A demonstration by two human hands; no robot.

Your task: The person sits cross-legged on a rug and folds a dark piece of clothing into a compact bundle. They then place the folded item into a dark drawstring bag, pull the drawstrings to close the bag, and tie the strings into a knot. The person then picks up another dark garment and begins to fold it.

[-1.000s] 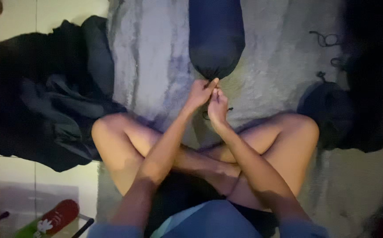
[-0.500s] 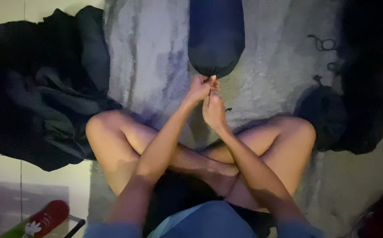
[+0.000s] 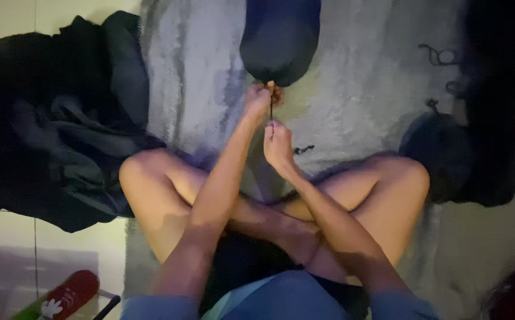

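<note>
Both your hands work a thin dark cord (image 3: 271, 111) at the mouth of the dark blue sack (image 3: 280, 38), top middle on the grey rug (image 3: 358, 89): left hand (image 3: 259, 98) fingers pinch the mouth, right hand (image 3: 278, 145) fingers pinch the cord, so I think you are tightening it and next need a steady pull.
</note>
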